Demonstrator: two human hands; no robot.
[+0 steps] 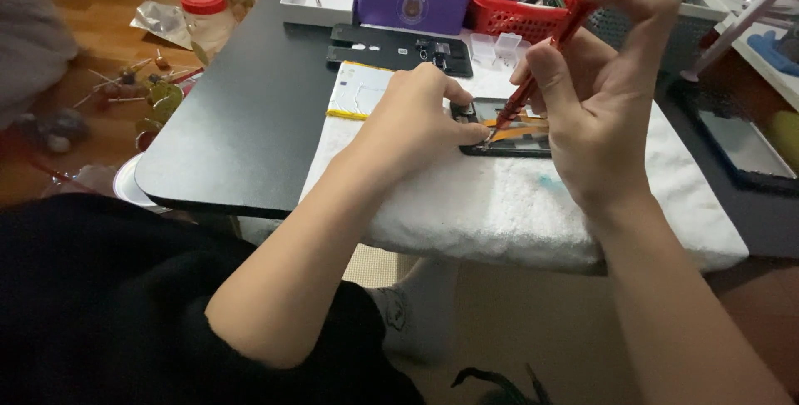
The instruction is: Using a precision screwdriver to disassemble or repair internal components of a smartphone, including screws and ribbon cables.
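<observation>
Hidden: the opened phone [508,130] is partly covered by both hands; its inner parts are hard to make out.
Left hand [416,122]: fingers pressed down on the phone's left end.
Right hand [603,97]: pinched around one red screwdriver [541,68], tip on the phone.
Position: phone lies between the hands on a white towel [499,205] on the black desk [241,122].

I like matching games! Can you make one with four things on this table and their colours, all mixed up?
Things:
1. screwdriver
2. box
3. towel
4. table

Colours:
A. white
B. black
C. red
D. purple

Pairs: 1-C, 2-D, 3-A, 4-B.

The right hand holds the screwdriver; the left hand steadies the opened phone on the towel.
</observation>
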